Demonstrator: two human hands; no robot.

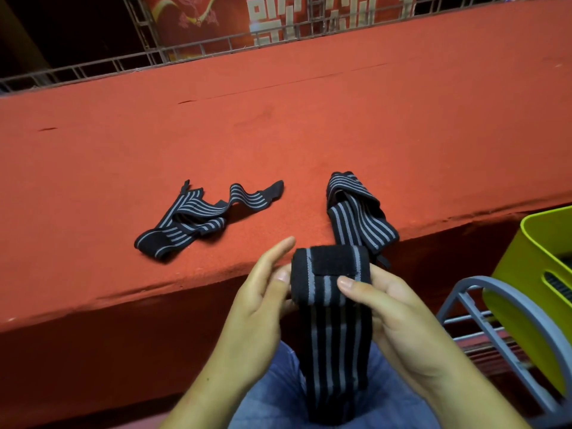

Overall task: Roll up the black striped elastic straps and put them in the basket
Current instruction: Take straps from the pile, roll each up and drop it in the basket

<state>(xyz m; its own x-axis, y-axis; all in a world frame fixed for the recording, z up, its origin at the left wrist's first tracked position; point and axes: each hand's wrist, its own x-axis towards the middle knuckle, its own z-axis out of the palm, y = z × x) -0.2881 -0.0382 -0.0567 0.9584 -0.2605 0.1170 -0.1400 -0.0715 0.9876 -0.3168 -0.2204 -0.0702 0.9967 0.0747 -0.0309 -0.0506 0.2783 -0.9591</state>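
I hold a black strap with grey stripes [332, 275] in front of me, its top end partly rolled and its tail hanging down over my lap. My left hand [257, 308] pinches the roll's left end with thumb and fingers. My right hand [396, 317] grips the roll's right side, thumb across its front. A second strap [198, 216] lies loose and crumpled on the red ledge [309, 128] to the left. A third strap [356, 212] lies folded at the ledge's front edge, just beyond the roll. The yellow-green basket [538, 258] stands at the right.
The basket rests on a grey metal frame [483, 308] at my right. Something dark striped shows through the basket's handle slot. The ledge's front edge drops off close to my hands. A metal railing [198, 51] and a red banner run along the far side.
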